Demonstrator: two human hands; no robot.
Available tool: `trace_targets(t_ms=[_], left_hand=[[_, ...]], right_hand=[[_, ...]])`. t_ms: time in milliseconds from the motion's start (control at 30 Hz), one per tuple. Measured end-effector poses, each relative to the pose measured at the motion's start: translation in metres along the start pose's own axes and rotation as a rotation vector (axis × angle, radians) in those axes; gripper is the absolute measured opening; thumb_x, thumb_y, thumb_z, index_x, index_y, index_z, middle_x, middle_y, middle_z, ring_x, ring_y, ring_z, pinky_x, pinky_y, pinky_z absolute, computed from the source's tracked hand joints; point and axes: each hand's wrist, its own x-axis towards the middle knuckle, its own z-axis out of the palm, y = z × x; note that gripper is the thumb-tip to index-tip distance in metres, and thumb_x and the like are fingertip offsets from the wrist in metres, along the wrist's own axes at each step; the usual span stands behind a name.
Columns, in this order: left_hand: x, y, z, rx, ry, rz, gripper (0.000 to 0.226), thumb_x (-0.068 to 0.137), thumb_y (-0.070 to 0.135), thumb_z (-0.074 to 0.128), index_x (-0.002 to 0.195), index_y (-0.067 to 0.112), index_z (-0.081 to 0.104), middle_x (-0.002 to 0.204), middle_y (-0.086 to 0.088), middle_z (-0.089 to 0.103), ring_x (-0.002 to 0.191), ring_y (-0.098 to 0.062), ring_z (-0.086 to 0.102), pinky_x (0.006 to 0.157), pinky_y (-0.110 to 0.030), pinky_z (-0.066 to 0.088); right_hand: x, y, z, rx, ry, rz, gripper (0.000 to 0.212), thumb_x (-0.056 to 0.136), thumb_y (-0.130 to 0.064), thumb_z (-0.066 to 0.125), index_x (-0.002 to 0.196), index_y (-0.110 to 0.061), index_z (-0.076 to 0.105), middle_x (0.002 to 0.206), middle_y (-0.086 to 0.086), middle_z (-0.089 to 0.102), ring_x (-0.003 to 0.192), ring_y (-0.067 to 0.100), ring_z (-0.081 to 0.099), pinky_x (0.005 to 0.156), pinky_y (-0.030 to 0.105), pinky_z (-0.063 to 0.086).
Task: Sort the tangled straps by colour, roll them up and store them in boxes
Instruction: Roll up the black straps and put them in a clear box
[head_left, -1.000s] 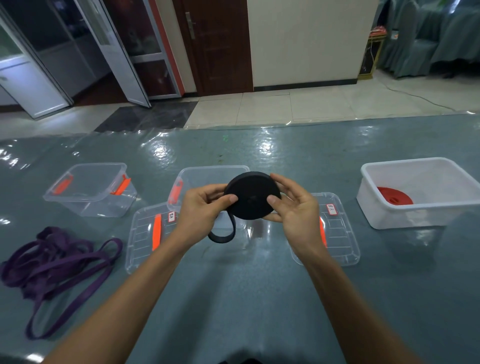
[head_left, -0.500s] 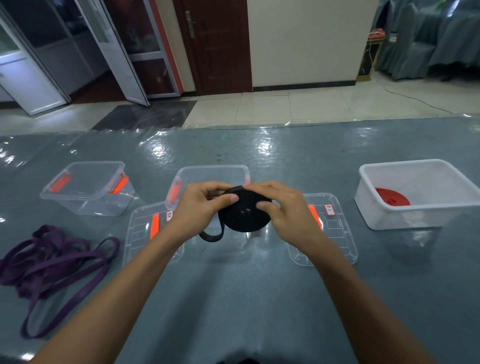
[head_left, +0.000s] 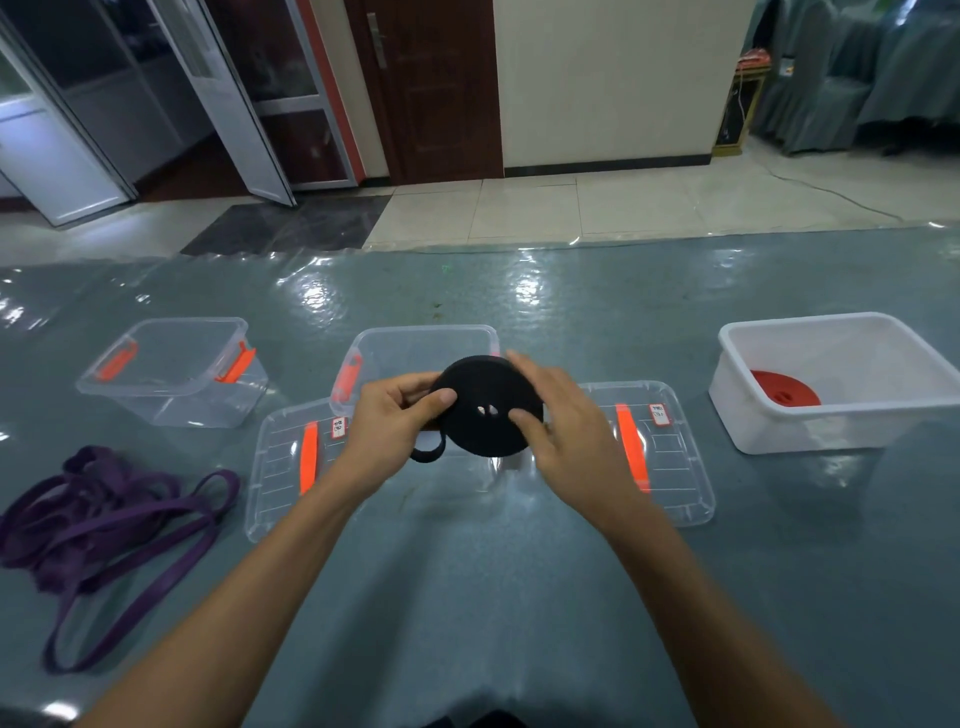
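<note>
Where the fingers sit: the left thumb (head_left: 441, 399) presses the near face of the black roll (head_left: 480, 382), with the other fingers curled behind its left edge. The right thumb (head_left: 519, 415) lies on the same face and the right fingers reach over the far rim, so each side is pinched.
Left hand (head_left: 387, 431): grips the roll's left side; a short loose tail (head_left: 428, 453) of black strap hangs in a loop just under it.
Right hand (head_left: 566, 423): holds the right side of the coil.
Black roll: held in the air above the table, flat face turned toward the person, in front of the middle clear box (head_left: 421, 332) and not yet in it.
Middle clear box: open, and I see nothing inside; a lid (head_left: 280, 470) lies near-left of it and a second lid (head_left: 670, 470) near-right.
Left clear box (head_left: 161, 332): open, and it looks unfilled too.
White tub (head_left: 810, 323): on the right, with a rolled red strap (head_left: 784, 391) lying in it.
Purple strap (head_left: 104, 514): a loose tangle on the table (head_left: 493, 597), near left, well apart from the hands.
Done, I'd say: red rolled and boxed; black all but wound.
Left, I'd say: tuck that tail, drop the black roll in a box, then roll and store the purple, and perhaps fit the lids.
</note>
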Motion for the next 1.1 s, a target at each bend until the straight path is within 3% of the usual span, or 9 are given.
trace_targets(t_ms=[133, 333, 433, 567, 633, 733, 833, 1000, 1100], left_hand=[[0.005, 0.002, -0.020, 0.080, -0.128, -0.049, 0.019, 0.092, 0.003, 0.067, 0.104, 0.014, 0.076, 0.094, -0.007, 0.079, 0.088, -0.021, 0.076, 0.078, -0.026, 0.060], [0.018, 0.009, -0.038, 0.307, -0.341, -0.114, 0.014, 0.094, 0.007, 0.068, 0.104, 0.013, 0.077, 0.097, -0.007, 0.079, 0.095, -0.026, 0.075, 0.090, -0.038, 0.059], [0.023, 0.012, -0.041, 0.392, -0.412, -0.119, 0.013, 0.094, 0.011, 0.069, 0.103, 0.015, 0.077, 0.097, -0.005, 0.079, 0.095, -0.023, 0.075, 0.093, -0.043, 0.058], [0.024, 0.002, -0.038, 0.226, -0.237, -0.100, 0.015, 0.095, 0.016, 0.069, 0.103, 0.023, 0.078, 0.097, -0.010, 0.078, 0.094, -0.026, 0.073, 0.094, -0.048, 0.055], [0.021, -0.008, -0.030, 0.127, -0.090, -0.020, 0.019, 0.098, 0.017, 0.064, 0.106, 0.027, 0.078, 0.101, -0.007, 0.078, 0.096, -0.024, 0.071, 0.092, -0.048, 0.053], [0.016, -0.030, -0.014, 0.103, 0.078, 0.099, 0.023, 0.103, 0.018, 0.056, 0.120, 0.021, 0.072, 0.114, 0.004, 0.075, 0.110, -0.014, 0.069, 0.094, -0.029, 0.054], [0.019, -0.053, -0.008, 0.081, 0.228, 0.083, 0.027, 0.103, 0.021, 0.055, 0.128, 0.019, 0.066, 0.121, 0.008, 0.071, 0.116, -0.007, 0.064, 0.096, -0.019, 0.050], [0.036, -0.079, -0.019, 0.036, 0.342, 0.025, 0.015, 0.099, 0.030, 0.054, 0.113, 0.030, 0.058, 0.102, 0.017, 0.070, 0.100, -0.007, 0.067, 0.085, -0.023, 0.053], [0.055, -0.089, -0.031, 0.052, 0.389, -0.014, 0.010, 0.096, 0.036, 0.053, 0.105, 0.038, 0.056, 0.097, 0.022, 0.068, 0.097, -0.006, 0.066, 0.086, -0.027, 0.053]], right_hand=[[0.001, 0.002, 0.004, -0.094, -0.185, -0.099, 0.064, 0.096, -0.015, 0.061, 0.153, -0.032, 0.036, 0.143, -0.008, 0.043, 0.116, 0.011, 0.052, 0.084, 0.036, 0.057], [0.006, 0.006, 0.016, 0.079, -0.199, -0.047, 0.056, 0.093, -0.009, 0.065, 0.145, -0.025, 0.051, 0.133, -0.005, 0.061, 0.120, 0.005, 0.055, 0.105, 0.021, 0.043], [0.009, 0.005, 0.023, 0.094, -0.230, -0.032, 0.054, 0.091, -0.007, 0.067, 0.141, -0.024, 0.056, 0.127, -0.005, 0.065, 0.115, 0.005, 0.058, 0.102, 0.018, 0.042], [0.014, 0.005, 0.029, 0.302, -0.097, 0.129, 0.054, 0.085, 0.001, 0.070, 0.131, -0.028, 0.065, 0.116, -0.018, 0.066, 0.106, 0.004, 0.063, 0.090, 0.017, 0.050], [0.018, 0.005, 0.035, 0.443, -0.016, 0.239, 0.056, 0.086, 0.003, 0.068, 0.130, -0.031, 0.065, 0.119, -0.010, 0.067, 0.109, 0.011, 0.065, 0.081, 0.016, 0.054], [0.025, 0.002, 0.047, 0.567, 0.063, 0.339, 0.055, 0.088, 0.006, 0.065, 0.128, -0.032, 0.064, 0.122, 0.001, 0.067, 0.111, 0.017, 0.066, 0.072, 0.015, 0.057], [0.029, 0.003, 0.062, 0.534, 0.086, 0.380, 0.054, 0.089, 0.004, 0.065, 0.129, -0.033, 0.064, 0.123, -0.005, 0.068, 0.110, 0.015, 0.067, 0.083, 0.031, 0.060], [0.042, 0.010, 0.093, 0.643, 0.103, 0.547, 0.052, 0.090, 0.003, 0.064, 0.129, -0.031, 0.067, 0.119, 0.000, 0.070, 0.106, 0.025, 0.069, 0.068, 0.046, 0.063], [0.060, 0.012, 0.113, 0.618, 0.099, 0.576, 0.052, 0.090, 0.002, 0.063, 0.128, -0.033, 0.067, 0.117, -0.001, 0.071, 0.101, 0.025, 0.070, 0.066, 0.044, 0.064]])
